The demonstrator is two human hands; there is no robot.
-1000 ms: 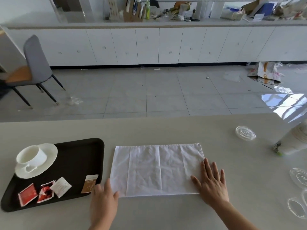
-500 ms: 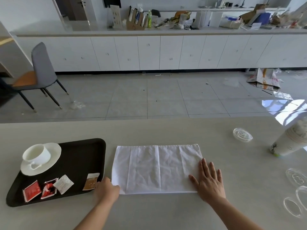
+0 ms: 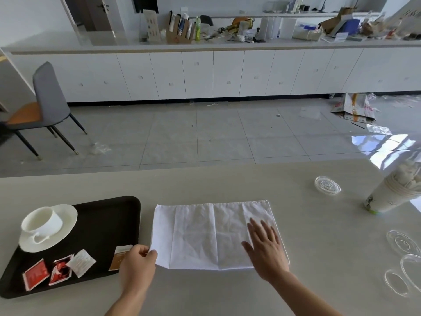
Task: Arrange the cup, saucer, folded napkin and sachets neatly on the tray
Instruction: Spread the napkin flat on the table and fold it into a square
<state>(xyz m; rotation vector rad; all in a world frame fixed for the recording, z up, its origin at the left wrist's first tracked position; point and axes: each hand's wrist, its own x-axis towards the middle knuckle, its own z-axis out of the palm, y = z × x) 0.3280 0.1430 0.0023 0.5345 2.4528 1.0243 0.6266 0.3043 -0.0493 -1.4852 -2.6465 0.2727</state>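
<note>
A white cloth napkin (image 3: 205, 233) lies spread flat on the table, to the right of a dark tray (image 3: 107, 224). My left hand (image 3: 136, 267) pinches the napkin's near left corner. Flat on the napkin's right part, fingers spread, rests my right hand (image 3: 265, 249). On the tray's far left, a white cup (image 3: 42, 221) stands on a white saucer (image 3: 66, 215). Along the tray's near edge lie two red sachets (image 3: 36, 273), a white sachet (image 3: 80, 262) and a brown sachet (image 3: 119, 256) partly hidden by my left hand.
A stack of paper cups (image 3: 391, 195) lies tilted at the table's right edge. Clear plastic lids lie near it (image 3: 327, 185) and at the near right (image 3: 403, 242). Beyond the table are a tiled floor, a grey chair (image 3: 43, 103) and white cabinets.
My left hand has closed on the napkin's near left corner. My right hand slid left and farther onto the napkin. The view tilted up slightly.
</note>
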